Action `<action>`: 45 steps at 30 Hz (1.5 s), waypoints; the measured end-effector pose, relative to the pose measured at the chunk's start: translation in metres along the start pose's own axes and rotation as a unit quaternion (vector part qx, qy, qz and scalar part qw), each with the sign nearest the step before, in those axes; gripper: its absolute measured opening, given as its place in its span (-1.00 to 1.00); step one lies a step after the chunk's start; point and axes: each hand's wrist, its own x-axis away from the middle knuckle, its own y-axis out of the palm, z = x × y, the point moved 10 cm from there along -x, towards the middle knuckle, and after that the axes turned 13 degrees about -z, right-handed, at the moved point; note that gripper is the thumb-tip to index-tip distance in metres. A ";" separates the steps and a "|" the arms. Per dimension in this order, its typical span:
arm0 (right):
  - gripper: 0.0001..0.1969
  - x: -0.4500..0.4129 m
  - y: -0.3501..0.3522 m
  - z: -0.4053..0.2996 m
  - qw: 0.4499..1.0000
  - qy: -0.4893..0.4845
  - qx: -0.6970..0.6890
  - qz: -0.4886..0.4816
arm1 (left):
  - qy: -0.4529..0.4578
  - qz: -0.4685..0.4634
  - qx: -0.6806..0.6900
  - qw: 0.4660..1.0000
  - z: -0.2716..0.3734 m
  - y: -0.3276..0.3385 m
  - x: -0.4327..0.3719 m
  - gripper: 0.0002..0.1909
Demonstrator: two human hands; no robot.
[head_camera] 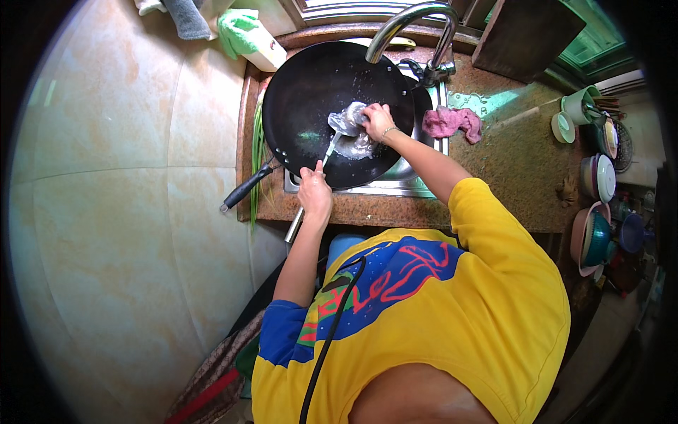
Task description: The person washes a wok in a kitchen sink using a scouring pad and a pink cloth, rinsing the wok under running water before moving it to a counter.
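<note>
A large black wok [302,90] rests over the stainless steel sink [418,183], with soapy water [356,151] pooled in its bottom. My left hand [316,192] grips the long handle of a metal wok spatula [332,146], whose wet head lies inside the wok. The handle's end sticks out below that hand, past the counter's front edge. My right hand [379,122] presses a small greyish wad [358,112], perhaps a scrubber, against the spatula head. Its fingers partly hide the wad. The wok's black handle [248,186] points toward the lower left.
A chrome faucet [410,16] arches over the wok's far right rim. Right of the sink lies a pink cloth [453,123] on the granite counter [522,169]. Green onions [257,153] hang along the left edge. Bowls [605,177] and basins [580,233] stand at the far right.
</note>
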 end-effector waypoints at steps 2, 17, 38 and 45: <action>-0.69 0.005 -0.012 -0.033 0.983 -0.145 -0.072 0.087 | -0.012 -0.012 0.010 1.000 0.003 0.001 -0.003 -0.72; -0.63 0.044 -0.003 -0.103 0.969 -0.232 0.050 0.069 | -0.010 -0.048 0.009 0.999 0.003 0.013 -0.003 -0.69; -0.60 -0.023 0.028 -0.002 0.995 -0.098 0.002 -0.030 | -0.001 -0.031 0.002 1.000 0.008 0.005 -0.004 -0.69; -0.59 -0.021 0.033 0.000 0.990 -0.093 -0.036 -0.097 | 0.068 0.002 0.025 0.997 -0.002 -0.006 0.026 -0.66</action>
